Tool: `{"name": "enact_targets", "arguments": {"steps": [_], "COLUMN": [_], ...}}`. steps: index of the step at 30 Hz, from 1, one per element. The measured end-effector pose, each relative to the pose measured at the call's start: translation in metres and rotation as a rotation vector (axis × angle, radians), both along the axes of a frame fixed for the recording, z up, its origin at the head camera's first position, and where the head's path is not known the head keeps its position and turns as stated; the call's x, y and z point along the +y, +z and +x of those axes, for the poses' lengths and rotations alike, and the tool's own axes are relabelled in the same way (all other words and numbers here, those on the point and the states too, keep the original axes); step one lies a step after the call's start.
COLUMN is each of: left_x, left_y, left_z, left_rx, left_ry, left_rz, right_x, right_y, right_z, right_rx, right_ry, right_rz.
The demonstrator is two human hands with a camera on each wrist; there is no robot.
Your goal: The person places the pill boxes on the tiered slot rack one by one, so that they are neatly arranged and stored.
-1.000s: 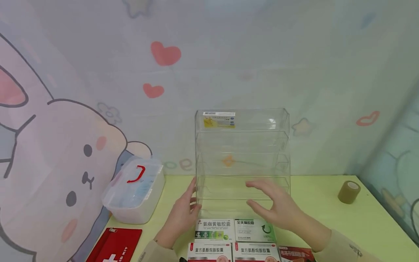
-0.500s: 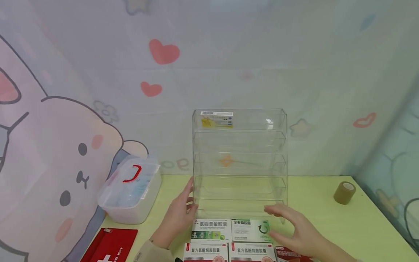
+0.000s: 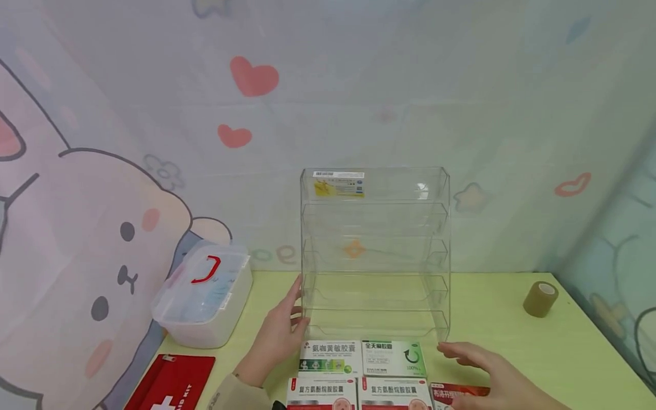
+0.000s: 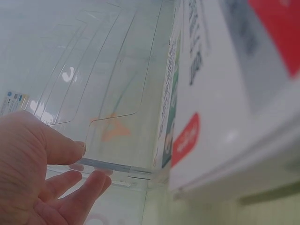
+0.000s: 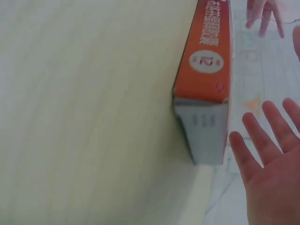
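A clear acrylic tiered rack (image 3: 376, 185) stands upright on the table, a label at its top left. My left hand (image 3: 274, 344) holds the rack's lower left side; in the left wrist view its thumb (image 4: 70, 147) and fingers lie on either side of the panel edge. My right hand (image 3: 499, 378) is in the air, apart from the rack, above a red medicine box (image 3: 456, 390). Its fingers (image 5: 262, 140) are spread and hold nothing. Before the rack lie white-and-green medicine boxes (image 3: 330, 357) and white-and-red medicine boxes (image 3: 393, 390), partly cut off by the frame.
To the left stand a lidded white plastic box (image 3: 205, 307) with a red handle and a red first-aid pouch (image 3: 174, 381). A brown tape roll (image 3: 540, 299) stands at the right of the yellow-green table (image 3: 492, 307). A printed cloth (image 3: 389, 85) hangs behind.
My right hand has moved down and to the right, from before the rack's lower tiers to above the red box. My left hand stays on the rack's side.
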State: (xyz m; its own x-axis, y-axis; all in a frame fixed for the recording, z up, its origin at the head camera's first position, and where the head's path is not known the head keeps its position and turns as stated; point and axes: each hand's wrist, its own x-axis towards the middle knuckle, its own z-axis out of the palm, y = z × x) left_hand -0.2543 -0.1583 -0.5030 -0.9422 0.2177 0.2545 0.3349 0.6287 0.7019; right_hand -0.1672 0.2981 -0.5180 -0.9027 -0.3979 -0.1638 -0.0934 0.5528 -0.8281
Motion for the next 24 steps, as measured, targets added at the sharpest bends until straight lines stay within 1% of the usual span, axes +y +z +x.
{"name": "enact_targets", "arguments": {"steps": [2,4,7,10,14,16,20,24], "left_x": [0.0,-0.001,0.0,0.0,0.0,0.0,0.0,0.0], "left_y": [0.0,-0.001,-0.001,-0.002,-0.001,-0.001,-0.001,-0.001], "left_z": [-0.001,-0.001,-0.002,-0.002,-0.001,-0.001,-0.001,-0.001], "left_rx": [0.001,0.002,-0.003,-0.005,-0.008,-0.011,-0.014,-0.013], "left_ry": [0.005,0.008,0.012,0.014,0.01,0.007,0.009,0.014], "left_rz": [-0.004,-0.008,-0.014,-0.017,-0.014,-0.012,-0.008,-0.01], "right_x": [0.004,0.008,0.013,0.02,0.027,0.03,0.031,0.029], "right_y": [-0.003,-0.006,-0.009,-0.014,-0.022,-0.024,-0.023,-0.019], "right_z": [0.001,0.002,0.004,0.005,0.007,0.008,0.011,0.012], "right_rx": [-0.069,-0.094,-0.125,-0.148,-0.145,-0.144,-0.125,-0.127], "right_ry": [-0.02,-0.033,-0.031,0.004,0.047,0.055,0.064,0.066], "right_rz": [0.016,0.052,0.069,0.035,0.03,0.043,0.078,0.051]}}
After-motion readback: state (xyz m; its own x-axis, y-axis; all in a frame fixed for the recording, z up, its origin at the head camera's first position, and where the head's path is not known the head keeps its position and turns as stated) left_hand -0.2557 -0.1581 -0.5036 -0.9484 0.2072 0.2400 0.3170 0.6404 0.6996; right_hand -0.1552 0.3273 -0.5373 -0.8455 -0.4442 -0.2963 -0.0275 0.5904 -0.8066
